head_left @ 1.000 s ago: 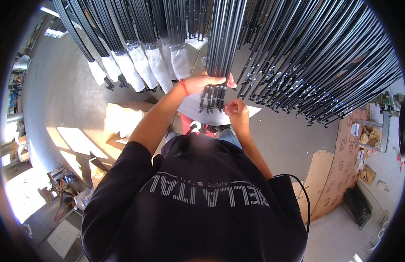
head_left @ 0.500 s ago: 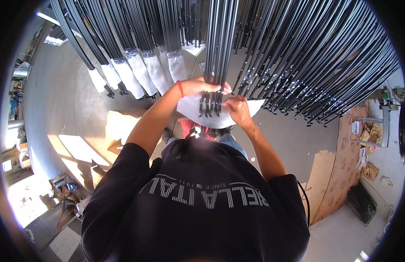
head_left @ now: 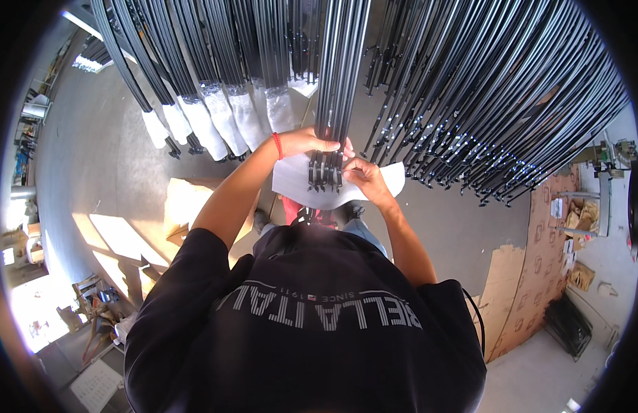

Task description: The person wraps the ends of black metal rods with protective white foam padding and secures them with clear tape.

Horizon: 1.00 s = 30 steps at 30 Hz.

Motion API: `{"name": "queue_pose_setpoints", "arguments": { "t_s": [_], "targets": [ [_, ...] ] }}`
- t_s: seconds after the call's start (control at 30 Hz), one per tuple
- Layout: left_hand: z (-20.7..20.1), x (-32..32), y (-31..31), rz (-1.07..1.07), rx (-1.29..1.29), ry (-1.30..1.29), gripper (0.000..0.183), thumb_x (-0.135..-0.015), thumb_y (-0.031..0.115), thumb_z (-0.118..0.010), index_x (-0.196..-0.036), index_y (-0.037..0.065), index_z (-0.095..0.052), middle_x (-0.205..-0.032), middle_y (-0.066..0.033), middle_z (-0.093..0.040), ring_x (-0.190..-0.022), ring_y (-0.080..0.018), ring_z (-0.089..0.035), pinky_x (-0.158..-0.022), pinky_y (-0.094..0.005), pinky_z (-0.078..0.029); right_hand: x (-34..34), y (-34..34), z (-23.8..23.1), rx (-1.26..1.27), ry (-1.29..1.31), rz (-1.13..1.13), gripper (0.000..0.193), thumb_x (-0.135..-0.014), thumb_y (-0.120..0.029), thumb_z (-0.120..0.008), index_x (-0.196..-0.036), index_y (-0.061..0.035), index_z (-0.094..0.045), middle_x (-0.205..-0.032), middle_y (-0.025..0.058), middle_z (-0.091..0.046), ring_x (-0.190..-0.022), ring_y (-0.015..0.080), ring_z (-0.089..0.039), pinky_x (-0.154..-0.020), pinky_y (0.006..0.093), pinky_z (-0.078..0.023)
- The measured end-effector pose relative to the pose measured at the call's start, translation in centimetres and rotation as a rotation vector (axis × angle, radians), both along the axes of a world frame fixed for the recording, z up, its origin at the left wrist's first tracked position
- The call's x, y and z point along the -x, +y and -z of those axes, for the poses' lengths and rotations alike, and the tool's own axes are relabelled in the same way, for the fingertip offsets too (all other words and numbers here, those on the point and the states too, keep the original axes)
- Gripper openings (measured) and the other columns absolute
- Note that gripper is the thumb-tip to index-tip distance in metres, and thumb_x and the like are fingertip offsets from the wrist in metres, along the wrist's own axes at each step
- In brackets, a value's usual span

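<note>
Has, at far left, wrapped bundles [head_left: 203,131] hanging above the grey floor [head_left: 119,158], near enough to the left arm [head_left: 226,196] to risk a knock on a careless sideways move. Grips the bundle of black rods [head_left: 337,82] at centre with the left hand [head_left: 309,141], fingers closed around the shafts just above the hooked lower ends. Could let a rod twist or slip out of line there, through a loosened hold on slick shafts. Shows the white sheet [head_left: 288,180] beneath those ends; could crease or tear it on the protruding tips, through uneven pulling. Holds the right hand [head_left: 369,180] just right of the ends, fingers narrow; cannot tell whether pinching anything. Could also catch on the unwrapped rods [head_left: 470,131] at right, through swinging the bundle.

Looks soft and white at left, with shiny clear film above; long, straight and glossy black at centre, ending in small bent hooks; thin, pliable and wavy-edged below, perhaps foam; dense and glinting at right, seemingly bowed by the lens.
</note>
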State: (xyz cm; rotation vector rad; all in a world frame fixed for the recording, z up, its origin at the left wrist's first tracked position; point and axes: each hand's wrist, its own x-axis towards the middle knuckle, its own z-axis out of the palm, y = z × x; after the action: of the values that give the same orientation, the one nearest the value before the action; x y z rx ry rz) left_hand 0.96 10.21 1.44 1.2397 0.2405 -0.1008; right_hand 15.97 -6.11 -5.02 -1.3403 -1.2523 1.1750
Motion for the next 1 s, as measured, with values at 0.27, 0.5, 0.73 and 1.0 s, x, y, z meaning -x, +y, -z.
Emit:
{"name": "queue_pose_setpoints", "arguments": {
  "t_s": [0.27,0.5,0.73,1.0],
  "targets": [
    [0.4,0.8,-0.3,-0.167,-0.206,0.055,0.027,-0.084,0.017,-0.055,-0.104,-0.001,-0.055,-0.105,-0.0120,-0.059,-0.099,-0.0189,-0.055,-0.087,-0.0295,-0.042,1.0,0.9,0.1,0.069,0.035,0.005,0.008,-0.078,-0.001,-0.057,-0.077,-0.0012,-0.050,-0.071,0.0003,-0.051,-0.070,0.0073,-0.048,-0.065,0.0224,-0.041],
    [0.5,0.6,-1.4,-0.281,-0.209,-0.061,0.028,-0.086,0.018,-0.052,-0.105,-0.003,-0.056,-0.101,-0.0114,-0.061,-0.097,-0.0188,-0.056,-0.086,-0.0307,-0.043,0.8,1.5,0.7,0.058,0.414,0.061,0.003,-0.078,0.000,-0.056,-0.081,-0.0021,-0.054,-0.076,-0.0019,-0.053,-0.070,0.0060,-0.047,-0.064,0.0202,-0.039],
    [0.8,1.3,-1.1,-0.326,-0.237,0.048,0.029,-0.083,0.019,-0.057,-0.105,0.000,-0.056,-0.099,-0.0084,-0.060,-0.094,-0.0154,-0.056,-0.083,-0.0277,-0.043,2.9,2.7,0.0,0.033,0.432,0.217,0.005,-0.082,-0.001,-0.049,-0.078,-0.0042,-0.051,-0.071,-0.0049,-0.045,-0.065,0.0040,-0.039,-0.059,0.0182,-0.032],
    [-1.7,4.9,-1.6,-0.007,-0.637,0.201,0.043,-0.071,-0.005,-0.058,-0.112,0.000,-0.045,-0.091,-0.0058,-0.058,-0.082,-0.0146,-0.056,-0.072,-0.0304,-0.045,2.2,2.4,-0.4,0.055,0.385,0.116,0.004,-0.083,-0.002,-0.047,-0.081,-0.0049,-0.049,-0.070,-0.0057,-0.044,-0.064,0.0035,-0.039,-0.059,0.0182,-0.033]
  ]
}}
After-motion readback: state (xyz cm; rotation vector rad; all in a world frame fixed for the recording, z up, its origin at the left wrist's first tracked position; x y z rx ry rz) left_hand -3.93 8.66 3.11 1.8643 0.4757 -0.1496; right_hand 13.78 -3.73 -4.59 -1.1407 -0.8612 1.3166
